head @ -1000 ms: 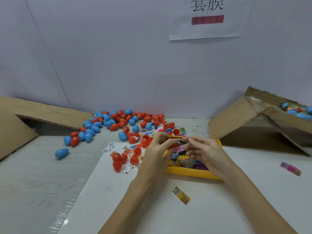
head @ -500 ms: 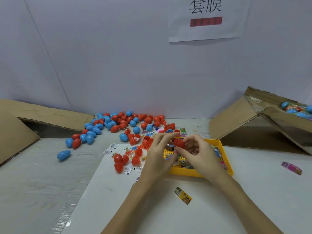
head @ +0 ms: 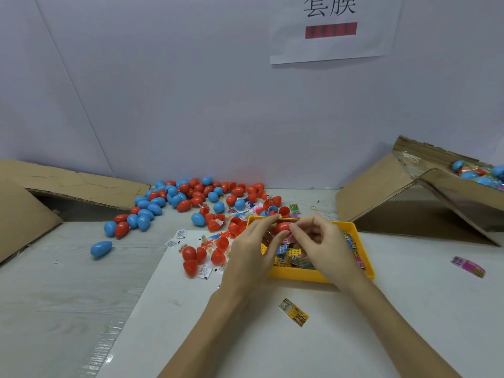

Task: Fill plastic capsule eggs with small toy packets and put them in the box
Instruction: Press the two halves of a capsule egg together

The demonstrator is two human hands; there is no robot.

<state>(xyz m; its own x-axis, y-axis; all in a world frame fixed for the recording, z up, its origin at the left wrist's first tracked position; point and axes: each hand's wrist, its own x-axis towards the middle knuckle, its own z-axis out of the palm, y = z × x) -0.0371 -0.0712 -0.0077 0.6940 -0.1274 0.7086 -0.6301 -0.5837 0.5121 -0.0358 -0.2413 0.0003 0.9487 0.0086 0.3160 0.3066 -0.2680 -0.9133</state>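
Fingers of the left hand and right hand pinch a red capsule egg over the yellow tray of toy packets; the cardboard box at the table's right edge holds filled eggs.

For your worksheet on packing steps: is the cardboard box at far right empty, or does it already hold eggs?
Not empty. The brown cardboard box at far right shows several blue plastic capsule eggs inside its open top.

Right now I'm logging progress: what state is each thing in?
Red egg: held by both hands over the tray.
Left hand: gripping egg.
Right hand: pinching egg.
Yellow tray: holds packets.
Box: open, eggs inside.
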